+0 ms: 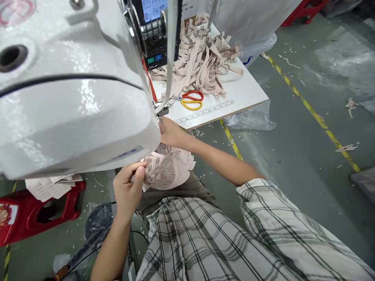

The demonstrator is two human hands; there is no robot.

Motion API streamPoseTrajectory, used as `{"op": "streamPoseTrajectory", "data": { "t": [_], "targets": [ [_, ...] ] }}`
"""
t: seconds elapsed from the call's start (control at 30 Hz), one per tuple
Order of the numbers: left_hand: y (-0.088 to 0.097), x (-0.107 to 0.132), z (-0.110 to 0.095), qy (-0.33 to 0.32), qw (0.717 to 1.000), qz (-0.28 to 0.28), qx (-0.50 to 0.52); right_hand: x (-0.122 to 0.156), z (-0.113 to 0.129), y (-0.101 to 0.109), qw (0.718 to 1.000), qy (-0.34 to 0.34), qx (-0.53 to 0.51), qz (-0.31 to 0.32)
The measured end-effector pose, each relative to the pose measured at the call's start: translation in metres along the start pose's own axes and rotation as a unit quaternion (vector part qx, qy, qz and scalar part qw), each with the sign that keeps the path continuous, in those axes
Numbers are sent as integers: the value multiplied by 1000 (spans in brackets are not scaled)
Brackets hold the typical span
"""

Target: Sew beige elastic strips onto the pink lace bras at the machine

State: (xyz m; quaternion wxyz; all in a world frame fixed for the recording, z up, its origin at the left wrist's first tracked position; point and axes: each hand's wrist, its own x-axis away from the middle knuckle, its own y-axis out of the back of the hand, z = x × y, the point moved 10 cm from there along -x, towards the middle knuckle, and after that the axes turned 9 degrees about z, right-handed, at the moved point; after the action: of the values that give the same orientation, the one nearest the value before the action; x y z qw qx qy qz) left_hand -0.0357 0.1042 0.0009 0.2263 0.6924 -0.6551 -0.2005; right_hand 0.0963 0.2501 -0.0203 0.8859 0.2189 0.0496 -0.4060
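Observation:
A pale pink lace bra hangs at the front of the white sewing machine, its upper part hidden beneath the machine head. My left hand is closed, pinching the left edge of the lace between thumb and forefinger. Over the far side of the bra lies my right hand, close to the needle area. Its fingers are mostly covered by the machine head, so their grip does not show.
On the white table lie scissors with red and yellow handles, a printed ruler scale and a heap of beige fabric strips. A control panel stands behind the machine. A red stool holding fabric pieces is at left.

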Motion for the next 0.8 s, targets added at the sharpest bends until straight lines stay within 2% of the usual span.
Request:
{"op": "streamPoseTrajectory", "data": {
  "t": [0.37, 0.6, 0.7, 0.77, 0.8],
  "targets": [
    [-1, -2, -5, -20, 995, -5, -93, 2, 3, 2, 1000, 4, 3, -7],
    [3, 0, 16, 2, 991, -17, -130, 7, 2, 3, 1000, -13, -4, -7],
    [0, 5, -2, -71, 970, -74, -220, 12, 0, 3, 999, -28, -4, -20],
    [-14, 13, -26, -152, 941, -104, -283, 15, 1, 2, 999, -27, -8, -28],
    [-26, 17, -36, -184, 929, -99, -306, 17, 2, 2, 999, -28, -9, -33]
  ]
}}
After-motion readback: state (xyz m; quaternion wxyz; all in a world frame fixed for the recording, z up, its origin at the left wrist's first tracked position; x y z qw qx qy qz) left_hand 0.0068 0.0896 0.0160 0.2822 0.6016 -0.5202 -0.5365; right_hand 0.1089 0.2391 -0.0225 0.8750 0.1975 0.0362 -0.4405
